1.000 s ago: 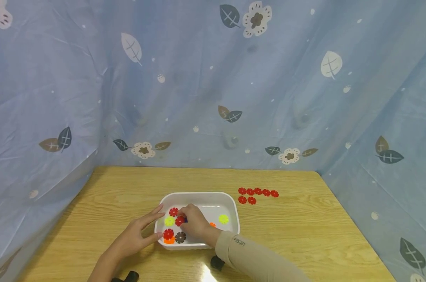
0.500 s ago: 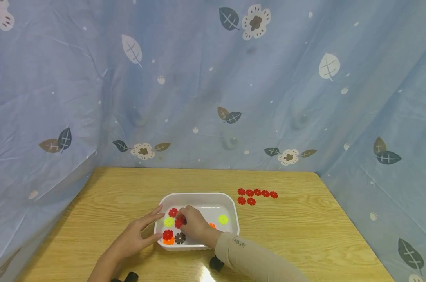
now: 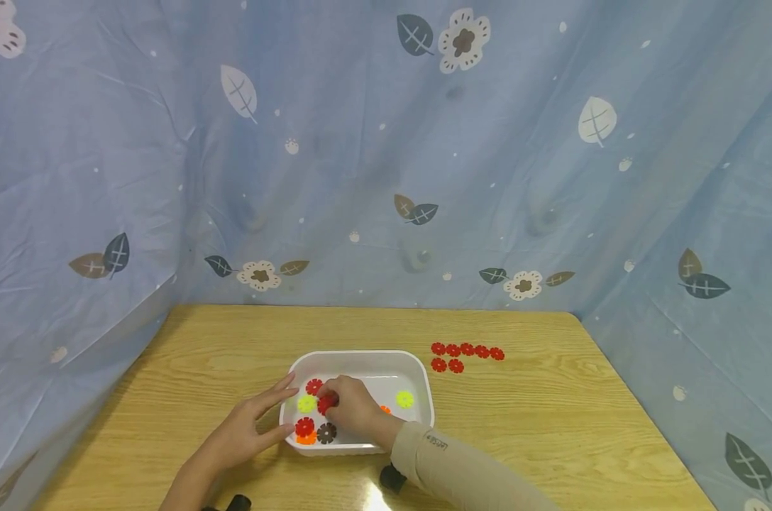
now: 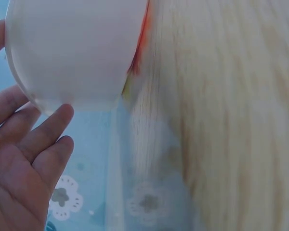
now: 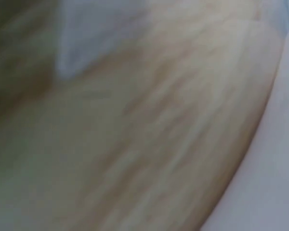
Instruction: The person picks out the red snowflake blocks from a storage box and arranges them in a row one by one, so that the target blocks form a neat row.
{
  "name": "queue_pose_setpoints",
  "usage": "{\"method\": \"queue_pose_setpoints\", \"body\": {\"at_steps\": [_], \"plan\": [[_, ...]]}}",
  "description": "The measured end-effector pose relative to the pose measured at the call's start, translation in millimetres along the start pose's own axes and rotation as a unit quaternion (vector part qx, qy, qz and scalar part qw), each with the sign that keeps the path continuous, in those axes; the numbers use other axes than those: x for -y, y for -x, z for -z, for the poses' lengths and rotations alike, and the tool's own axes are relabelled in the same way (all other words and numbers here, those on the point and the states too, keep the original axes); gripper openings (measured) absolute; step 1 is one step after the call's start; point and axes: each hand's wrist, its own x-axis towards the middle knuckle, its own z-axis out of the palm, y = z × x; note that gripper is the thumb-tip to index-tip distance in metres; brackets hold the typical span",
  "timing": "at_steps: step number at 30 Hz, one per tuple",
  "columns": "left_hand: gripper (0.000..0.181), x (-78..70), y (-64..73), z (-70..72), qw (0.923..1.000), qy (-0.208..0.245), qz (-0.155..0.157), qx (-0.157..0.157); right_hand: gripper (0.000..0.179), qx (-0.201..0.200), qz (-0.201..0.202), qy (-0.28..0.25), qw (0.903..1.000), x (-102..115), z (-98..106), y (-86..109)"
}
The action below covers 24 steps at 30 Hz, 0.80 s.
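Note:
Inside a white tray (image 3: 376, 363), my right hand (image 3: 354, 406) pinches a red snowflake disc (image 3: 325, 404) between thumb and forefinger. Around it lie a red disc (image 3: 314, 387), a yellow disc (image 3: 306, 404), a brown disc (image 3: 326, 433), and another red disc (image 3: 305, 426) overlapping an orange disc (image 3: 306, 438). My left hand (image 3: 247, 427) rests at the tray's left end with fingers spread, thumb near the front corner. In the left wrist view, its extended fingers (image 4: 50, 127) touch the tray's outer wall (image 4: 77, 57). The right wrist view is blurred and shows no disc.
Right of the tray, several red discs (image 3: 467, 349) lie flat on the wooden table (image 3: 539, 404) in two rows. Another yellow disc (image 3: 405, 399) and a partly covered orange disc (image 3: 385, 409) lie in the tray's right part. A patterned blue curtain (image 3: 360, 156) encloses the table.
The red disc at my right fingertips has shifted and tilted slightly, and a dark blue piece visible beside it earlier is now hidden. My left hand stays in place.

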Motion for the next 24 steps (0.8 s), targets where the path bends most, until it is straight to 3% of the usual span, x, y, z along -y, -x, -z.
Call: {"method": "queue_pose_setpoints", "body": {"at_steps": [5,11,15,24], "plan": [[0.051,-0.2,-0.1,0.7,1.0000,0.001,0.008,0.004,0.029,-0.004,-0.012,-0.065,0.9978,-2,3,0.2],[0.050,-1.1,-0.1,-1.0,1.0000,0.002,0.002,0.002,0.030,-0.018,-0.030,-0.165,0.9857,-2,10,5.7],[0.049,-1.0,1.1,-2.9,1.0000,0.002,-0.002,0.003,0.030,-0.021,-0.030,-0.203,0.9785,0,17,12.7],[0.051,-2.6,0.8,-2.8,0.9998,0.002,0.020,0.004,0.032,-0.054,-0.020,-0.271,0.9608,-2,52,26.1]]}}
